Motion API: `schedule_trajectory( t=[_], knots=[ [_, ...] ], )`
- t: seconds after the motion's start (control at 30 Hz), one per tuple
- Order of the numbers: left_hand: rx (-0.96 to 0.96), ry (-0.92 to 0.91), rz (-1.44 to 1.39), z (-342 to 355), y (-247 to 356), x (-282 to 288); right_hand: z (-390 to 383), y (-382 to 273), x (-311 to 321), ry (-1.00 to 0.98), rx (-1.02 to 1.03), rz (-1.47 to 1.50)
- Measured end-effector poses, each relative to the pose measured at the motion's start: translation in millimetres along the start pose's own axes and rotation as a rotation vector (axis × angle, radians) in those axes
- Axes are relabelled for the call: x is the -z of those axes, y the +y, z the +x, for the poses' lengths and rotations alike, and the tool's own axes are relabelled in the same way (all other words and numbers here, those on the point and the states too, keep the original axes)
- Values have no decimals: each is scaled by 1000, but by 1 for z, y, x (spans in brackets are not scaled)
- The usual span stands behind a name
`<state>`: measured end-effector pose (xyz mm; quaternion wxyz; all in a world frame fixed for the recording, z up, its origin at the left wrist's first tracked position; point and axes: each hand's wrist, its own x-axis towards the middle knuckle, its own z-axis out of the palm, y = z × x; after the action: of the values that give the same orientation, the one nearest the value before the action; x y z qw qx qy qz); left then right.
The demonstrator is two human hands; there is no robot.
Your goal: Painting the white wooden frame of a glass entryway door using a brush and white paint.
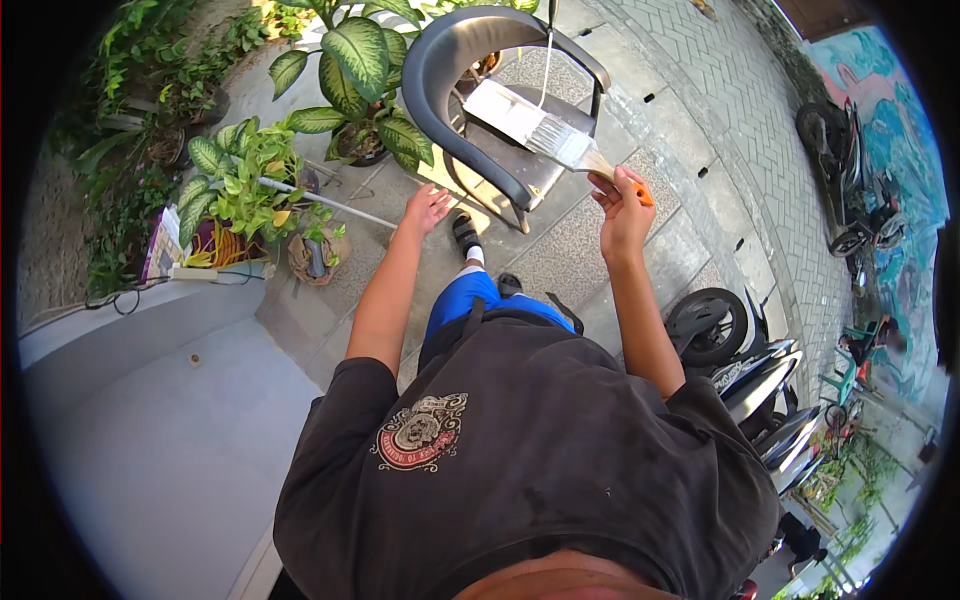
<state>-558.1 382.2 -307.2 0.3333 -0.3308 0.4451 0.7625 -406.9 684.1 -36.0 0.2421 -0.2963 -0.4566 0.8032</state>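
Above the curved grey chair (470, 90), the right hand (622, 205) grips a flat bristled brush (560, 140); the left hand (428, 207) seems spread, empty.

Under my feet is a paved ground (590, 245) of large grey slabs, turning to herringbone brick (740, 90) further out. A dark curved-back chair (470, 90) stands on the slabs just ahead of me. To my left, potted plants (250, 180) with broad green-and-cream leaves sit on the ground, and a small brown pot (318, 257) is beside them. To my right a parked scooter (745, 360) rests on the paving, and another motorbike (845, 170) stands further off near a painted wall.
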Motion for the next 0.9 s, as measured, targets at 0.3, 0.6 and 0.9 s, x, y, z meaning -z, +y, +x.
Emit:
schedule_trajectory(
  t=[0.3,0.6,0.9],
  knots=[
    [73,40,355,118,19,-65,44,4,-23,148,10,-34],
    [138,131,372,151,21,-80,76,4,-21,273,-28,-109],
    [-69,96,413,163,59,-78,105,-3,-13,294,-12,-138]
  ],
)
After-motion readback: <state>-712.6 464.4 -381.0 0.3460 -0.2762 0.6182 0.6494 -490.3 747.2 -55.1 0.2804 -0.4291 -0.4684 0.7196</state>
